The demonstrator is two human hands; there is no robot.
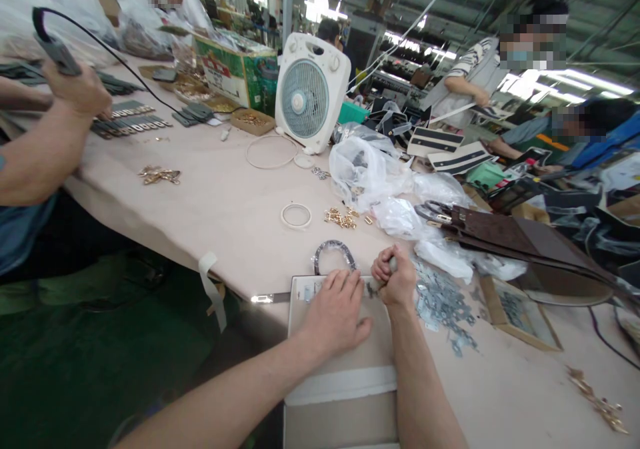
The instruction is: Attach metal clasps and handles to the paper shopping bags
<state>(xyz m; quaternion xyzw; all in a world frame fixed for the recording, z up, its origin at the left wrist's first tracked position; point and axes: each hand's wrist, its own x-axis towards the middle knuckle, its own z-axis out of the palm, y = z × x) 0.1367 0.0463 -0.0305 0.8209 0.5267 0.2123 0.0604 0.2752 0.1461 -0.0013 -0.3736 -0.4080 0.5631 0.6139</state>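
Note:
My left hand point(336, 310) lies spread on the upper part of a beige bag panel point(345, 419), near its top edge. My right hand point(396, 277) is closed in a fist around a tool handle point(393, 263) at the panel's top right corner; the tool's lower end is hard to make out. A dark, plastic-wrapped loop handle point(320, 256) curves up beyond the panel's top edge. Under and beside my left fingers, small metal pieces point(307, 292) show on the panel. Past the panel's left edge sticks out a dark strap with a metal plate point(263, 298).
Loose metal plates point(445, 306) lie right of my right hand, near a cardboard tray point(523, 312). Ahead are a tape roll point(296, 216), gold fittings point(341, 218), plastic bags point(367, 172) and a white fan point(313, 92). At left, another person's hand point(80, 89) holds a corded tool.

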